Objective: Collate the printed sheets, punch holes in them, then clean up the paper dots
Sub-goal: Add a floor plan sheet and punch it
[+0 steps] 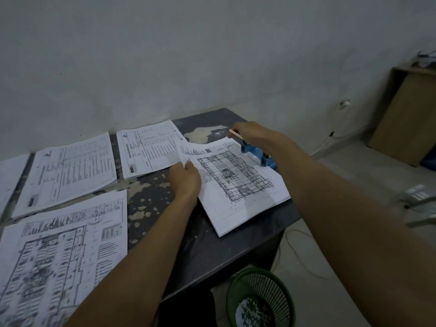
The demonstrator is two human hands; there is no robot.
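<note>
Blue hole punch [258, 155] at table's [226, 241] far right edge, my right hand [250, 134] curled over its lever. Floor-plan stack [238, 185] fed into it; my left hand [185, 177] pinches the stack's left edge. Green mesh bin [260, 297] with paper dots [247, 311] below.

The printed sheets [238, 182] are showing as thin, matt white paper carrying grey-black ink, as are the other paper stacks [70, 171] lying toward nine o'clock. The hole punch [258, 155] at one o'clock is looking like smooth blue plastic or painted metal; which one cannot be told. The table [212, 241] is wearing a dark, faintly glossy coating that is flaking off in pale, rough patches. The basket [262, 298] at five o'clock is appearing as green plastic mesh. The wall [188, 55] is showing rough, matt grey plaster. The box [405, 119] at three o'clock is looking like matt brown cardboard.
</note>
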